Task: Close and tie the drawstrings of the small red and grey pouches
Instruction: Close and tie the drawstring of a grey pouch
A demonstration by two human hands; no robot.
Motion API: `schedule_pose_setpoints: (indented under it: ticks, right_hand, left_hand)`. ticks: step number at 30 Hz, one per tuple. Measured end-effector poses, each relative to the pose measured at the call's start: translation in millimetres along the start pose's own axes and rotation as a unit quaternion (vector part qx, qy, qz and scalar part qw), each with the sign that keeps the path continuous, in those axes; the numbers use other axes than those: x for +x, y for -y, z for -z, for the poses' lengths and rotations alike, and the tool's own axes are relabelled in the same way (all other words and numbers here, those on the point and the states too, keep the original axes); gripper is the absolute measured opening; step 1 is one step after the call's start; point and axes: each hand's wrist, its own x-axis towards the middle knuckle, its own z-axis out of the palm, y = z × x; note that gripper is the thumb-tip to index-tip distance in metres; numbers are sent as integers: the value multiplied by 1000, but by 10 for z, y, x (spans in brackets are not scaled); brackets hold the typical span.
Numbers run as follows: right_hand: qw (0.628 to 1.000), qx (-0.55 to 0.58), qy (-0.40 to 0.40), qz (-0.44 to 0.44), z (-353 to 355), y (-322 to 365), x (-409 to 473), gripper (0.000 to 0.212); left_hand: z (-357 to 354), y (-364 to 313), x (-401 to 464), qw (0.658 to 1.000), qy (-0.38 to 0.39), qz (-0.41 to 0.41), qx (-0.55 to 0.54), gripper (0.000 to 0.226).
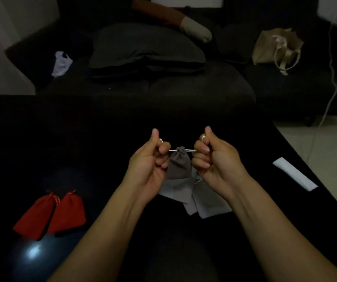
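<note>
Currently the grey pouch (178, 164) hangs in mid-air between the hands, above the dark table (102, 139), its mouth gathered shut; the left hand (150, 157) and the right hand (212, 157) are each clenched on one end of the pale drawstring (191, 151), drawn taut to either side. The pouch appears light, soft and limp, so hold it by the cord ends close to the gathered neck, where the thin cord may slip. Pale grey pouches (200, 200) lie directly beneath, two red pouches (50, 214) sit well apart to the left and a white strip (295, 174) to the right; none obstructs the hands.
</note>
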Motion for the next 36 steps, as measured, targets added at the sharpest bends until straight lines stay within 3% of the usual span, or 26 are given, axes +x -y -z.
schedule_pose_setpoints:
  ticks: [5, 9, 12, 15, 20, 26, 31, 34, 36]
  right_hand:
    - [999, -46, 19, 23, 51, 87, -235, 32]
    - [997, -56, 48, 25, 12, 72, -468, 13]
    - [992, -94, 59, 53, -84, 32, -514, 19]
    - [994, -59, 59, 68, -170, 20, -485, 26]
    - [994, -60, 79, 49, -279, -97, -461, 14]
    - [993, -84, 73, 43, -353, -79, -378, 16]
    - [956, -229, 98, 156, -428, -133, -390, 13]
    - [890, -358, 101, 262, -424, -120, -375, 10]
    - [875, -384, 117, 271, -402, -109, -374, 12]
  left_hand:
    - [-170, 67, -192, 997, 2, -38, 65, 24]
    - [-200, 47, -456, 988, 24, -74, 131, 18]
    - [-207, -42, -548, 990, 10, -79, 117, 24]
    - [-224, -155, -595, 996, -9, -45, 77, 19]
    - [-185, -258, -622, 997, -11, -34, 62, 16]
    - [-25, -363, -556, 982, 32, -48, 179, 25]
    - [41, -357, -546, 969, 41, -58, 236, 23]
    - [33, -381, -560, 954, 64, -45, 288, 23]
    - [24, -409, -557, 933, 76, -37, 349, 27]
